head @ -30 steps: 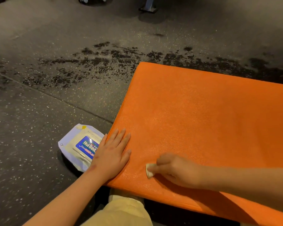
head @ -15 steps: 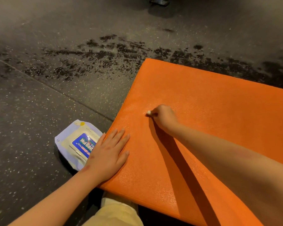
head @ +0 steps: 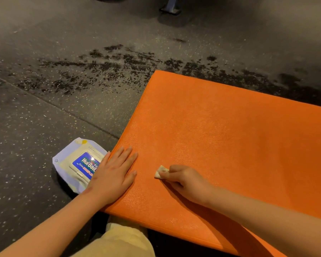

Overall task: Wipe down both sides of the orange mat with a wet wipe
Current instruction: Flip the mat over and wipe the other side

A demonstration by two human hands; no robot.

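Your right hand (head: 185, 179) pinches a folded wet wipe (head: 160, 171) on the orange mat (head: 230, 141) at lower centre; your left hand (head: 113, 175) lies spread, steadying it. Top-side wiping continues; flipping likely comes later.

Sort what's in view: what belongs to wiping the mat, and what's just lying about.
In the job: orange mat; wet wipe, pinched in the right hand; left hand, flat on the mat.
Lying about: pack of wipes on the floor beside the mat; dark patches on the floor; metal foot at the top edge.
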